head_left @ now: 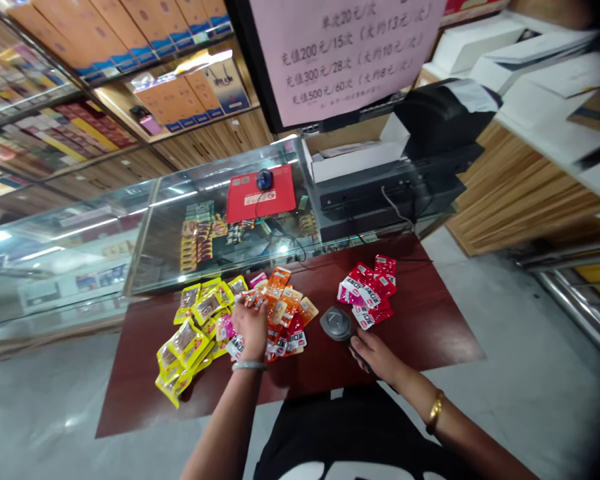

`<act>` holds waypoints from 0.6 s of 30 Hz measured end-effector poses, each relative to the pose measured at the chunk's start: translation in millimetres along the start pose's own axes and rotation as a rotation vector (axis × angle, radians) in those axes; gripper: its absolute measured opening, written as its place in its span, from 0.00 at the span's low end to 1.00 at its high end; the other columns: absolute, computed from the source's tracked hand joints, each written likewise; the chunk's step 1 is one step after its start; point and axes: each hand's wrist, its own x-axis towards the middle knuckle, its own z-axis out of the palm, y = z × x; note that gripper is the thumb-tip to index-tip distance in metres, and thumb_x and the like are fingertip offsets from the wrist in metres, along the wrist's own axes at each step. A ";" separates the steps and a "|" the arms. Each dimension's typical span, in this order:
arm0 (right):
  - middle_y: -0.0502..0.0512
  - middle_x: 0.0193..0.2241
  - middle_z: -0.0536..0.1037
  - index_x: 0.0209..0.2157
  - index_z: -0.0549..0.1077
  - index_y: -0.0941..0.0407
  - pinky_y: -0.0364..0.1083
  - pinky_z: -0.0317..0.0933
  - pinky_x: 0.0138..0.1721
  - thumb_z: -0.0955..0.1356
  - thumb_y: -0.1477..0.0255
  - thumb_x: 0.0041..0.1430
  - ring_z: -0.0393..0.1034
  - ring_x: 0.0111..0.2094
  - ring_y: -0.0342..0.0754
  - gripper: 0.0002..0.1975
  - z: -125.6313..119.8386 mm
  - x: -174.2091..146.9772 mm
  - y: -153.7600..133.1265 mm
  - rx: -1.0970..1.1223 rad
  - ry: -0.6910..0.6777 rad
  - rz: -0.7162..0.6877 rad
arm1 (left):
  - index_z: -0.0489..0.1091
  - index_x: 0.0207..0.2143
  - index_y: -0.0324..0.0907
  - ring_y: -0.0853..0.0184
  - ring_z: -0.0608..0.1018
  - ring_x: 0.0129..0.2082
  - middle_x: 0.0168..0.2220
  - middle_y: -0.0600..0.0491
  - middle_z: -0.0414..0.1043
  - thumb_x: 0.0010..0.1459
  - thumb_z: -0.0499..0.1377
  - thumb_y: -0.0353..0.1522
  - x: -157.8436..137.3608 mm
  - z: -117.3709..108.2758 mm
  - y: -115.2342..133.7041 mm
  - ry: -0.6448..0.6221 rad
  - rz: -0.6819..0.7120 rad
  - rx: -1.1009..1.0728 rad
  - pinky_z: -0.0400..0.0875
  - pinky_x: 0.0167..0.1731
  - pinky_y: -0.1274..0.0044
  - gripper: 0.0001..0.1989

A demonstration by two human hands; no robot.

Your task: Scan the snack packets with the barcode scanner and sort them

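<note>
My left hand (251,327) reaches over the packet pile, fingers apart and touching the orange snack packets (291,300); no packet is clearly gripped. A pink packet (225,327) lies beside it. Yellow snack packets (185,341) with see-through windows are heaped to its left. Red and white packets (295,337) show beneath the orange ones. My right hand (375,353) is closed round the handle of a grey barcode scanner (337,324), its head tilted over the table. Just beyond the scanner lies a separate group of red and pink packets (370,291).
The packets lie on a dark red-brown tabletop (325,373). Behind it stands a glass display counter (173,200) with a red mouse pad (285,193) and a computer mouse (265,179). A monitor back with a pink sign (345,60) rises ahead, near a black printer (440,120).
</note>
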 end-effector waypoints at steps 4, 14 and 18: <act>0.44 0.20 0.66 0.33 0.65 0.54 0.40 0.52 0.17 0.63 0.42 0.58 0.59 0.17 0.39 0.27 -17.3 -14.6 6.2 0.022 0.076 0.021 | 0.62 0.56 0.42 0.50 0.66 0.59 0.56 0.42 0.66 0.54 0.63 0.37 2.6 19.4 27.0 -0.038 0.315 0.231 0.58 0.60 0.59 0.28; 0.45 0.20 0.67 0.29 0.63 0.53 0.40 0.52 0.15 0.61 0.39 0.56 0.59 0.15 0.39 0.29 -50.8 -34.8 42.3 0.099 0.252 0.024 | 0.68 0.51 0.40 0.51 0.71 0.53 0.51 0.39 0.70 0.51 0.66 0.46 -82.4 166.1 153.7 -0.641 0.476 0.398 0.63 0.50 0.66 0.29; 0.44 0.20 0.67 0.29 0.63 0.54 0.40 0.52 0.16 0.61 0.40 0.57 0.59 0.16 0.39 0.29 -57.4 -42.5 42.0 0.104 0.295 0.031 | 0.68 0.49 0.40 0.54 0.72 0.52 0.48 0.41 0.74 0.53 0.66 0.41 -86.0 170.0 167.7 -0.699 0.492 0.458 0.62 0.49 0.68 0.24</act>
